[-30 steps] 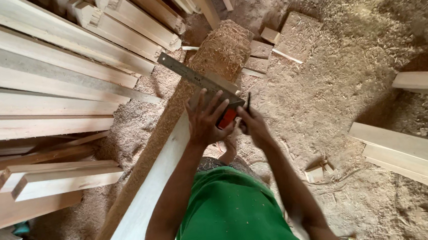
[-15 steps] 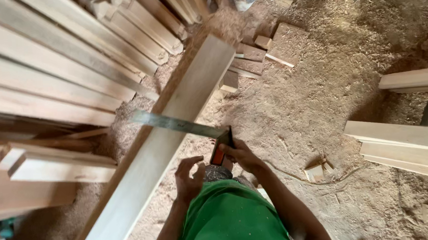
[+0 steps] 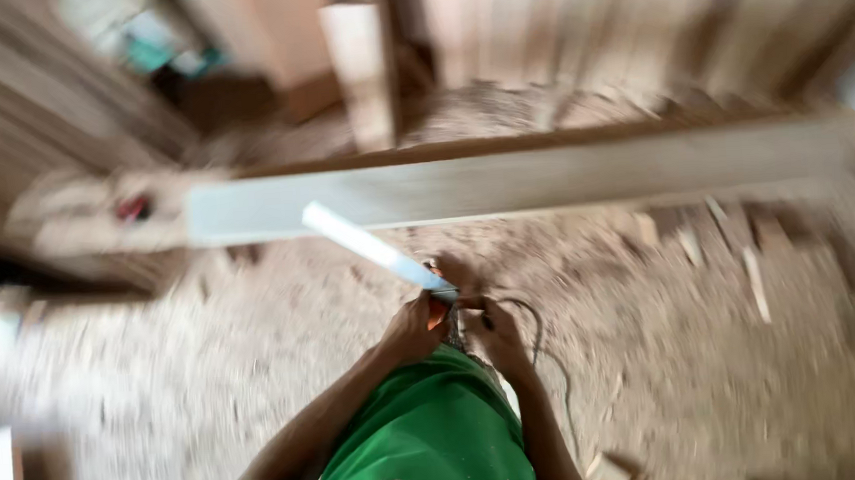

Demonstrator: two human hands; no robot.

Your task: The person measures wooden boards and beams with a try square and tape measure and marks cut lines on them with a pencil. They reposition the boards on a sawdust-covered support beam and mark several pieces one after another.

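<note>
Both hands, left hand [image 3: 416,326] and right hand [image 3: 492,328], have fingers clamped on the handle end of a square [image 3: 376,250] near the person's front, whose blade, likely light and stiff, reaches far-left toward the plank [image 3: 543,177].

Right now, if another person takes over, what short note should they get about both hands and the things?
Left hand: closed on the orange handle of the metal square.
Right hand: beside it at the handle end; the picture is too blurred to tell its grip.
The square's pale blade points up and left toward the long plank, which lies crosswise over the sawdust floor.
Done or left: no mark or cut can be made out on the plank.
</note>
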